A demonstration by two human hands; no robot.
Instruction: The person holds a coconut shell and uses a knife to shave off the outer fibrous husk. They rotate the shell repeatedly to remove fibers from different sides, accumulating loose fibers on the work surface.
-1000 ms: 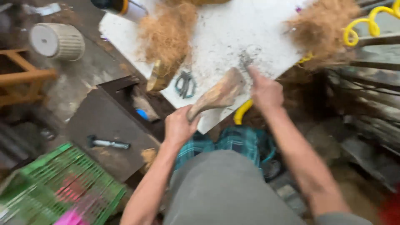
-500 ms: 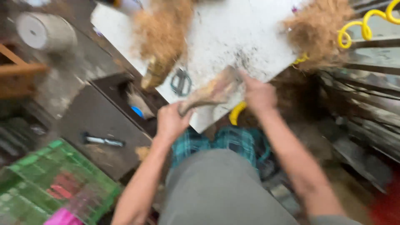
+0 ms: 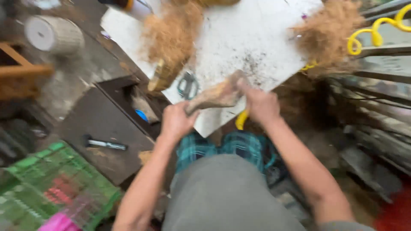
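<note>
The person's left hand [image 3: 176,121] is clenched around the lower, narrower end of a brown, fibrous husk piece [image 3: 212,96], while the right hand [image 3: 259,104] grips its upper, wider end; the picture is blurred, so it is probably a strip of coconut husk, though its exact kind cannot be told. The piece lies slanted between the two hands, over the near edge of a white board [image 3: 257,38] dusted with dark crumbs. Just beside the left end of the piece, a pair of scissors [image 3: 187,84] rests on the board. Heaps of brown fibre [image 3: 171,34] sit at the board's left and right sides. A yellow coiled hose [image 3: 376,32] shows at the upper right. To the left, a dark box [image 3: 102,124] carries a small tool [image 3: 105,143], and a green crate [image 3: 51,184] stands near it.
</note>
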